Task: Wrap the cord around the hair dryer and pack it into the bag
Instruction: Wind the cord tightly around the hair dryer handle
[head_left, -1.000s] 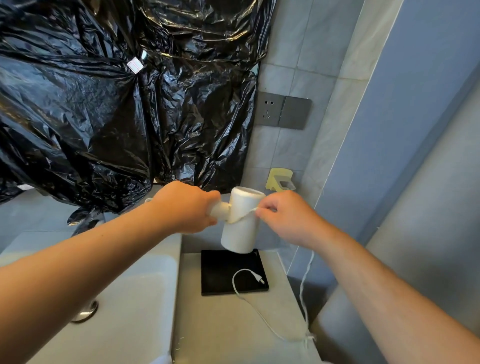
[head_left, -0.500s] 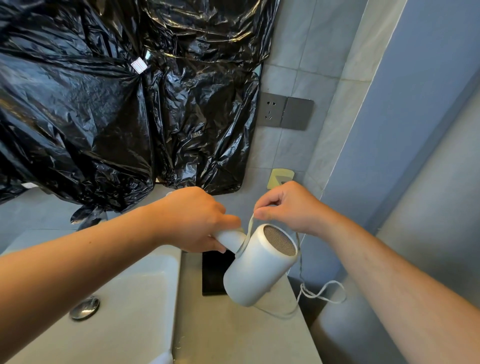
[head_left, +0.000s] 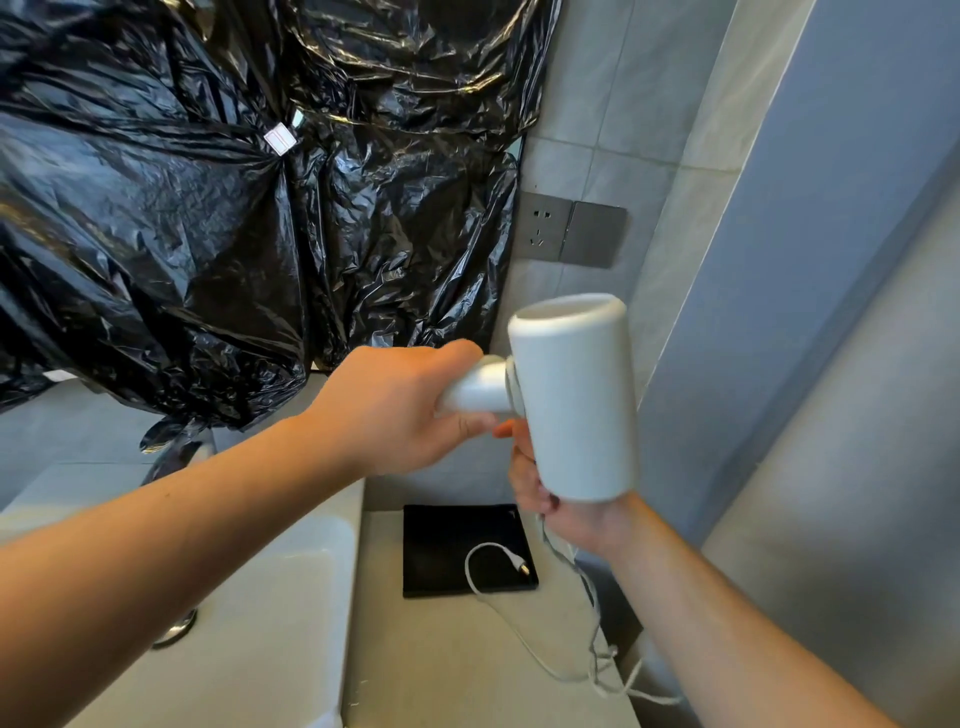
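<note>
Hair dryer (head_left: 574, 400): white, short barrel upright with its open end up, handle pointing left; held in the air above the desk (head_left: 441, 665), in front of the tiled wall.
Left grip (head_left: 395, 410): clenched round the handle.
Right grip (head_left: 566, 519): below the barrel and partly hidden by it, fingers curled, grasping the cord (head_left: 468, 569).
Cord: white, thin; one turn shows at the joint of handle and barrel. The rest drops from the right grip past the desk's right edge, tangles there and runs back across the desk.
Plug (head_left: 519, 564): at the cord's end, lying on a black pad (head_left: 447, 540) at the back of the desk.
Sink (head_left: 270, 639): white, left of the desk.
Plastic sheet (head_left: 208, 234): black, crumpled, covering the wall above the sink.
Socket (head_left: 543, 228): grey, on the wall right of the sheet.
</note>
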